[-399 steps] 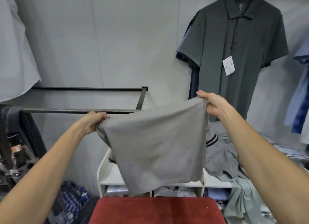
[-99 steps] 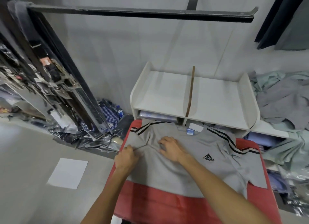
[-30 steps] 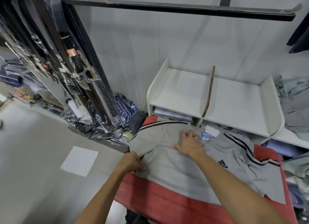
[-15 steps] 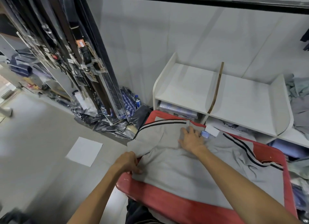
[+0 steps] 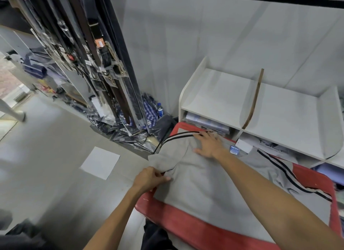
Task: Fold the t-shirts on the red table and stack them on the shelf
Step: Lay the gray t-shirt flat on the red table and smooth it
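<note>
One grey t-shirt (image 5: 214,186) on the red table (image 5: 186,223): soft, limp; left hand (image 5: 149,178) pinches its sleeve hem, right hand (image 5: 209,144) presses flat, the likely fold anchor.

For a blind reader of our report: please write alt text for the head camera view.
A grey t-shirt lies spread on a red table; the left hand pinches its sleeve, the right hand presses flat near the collar. A white shelf stands behind.
</note>
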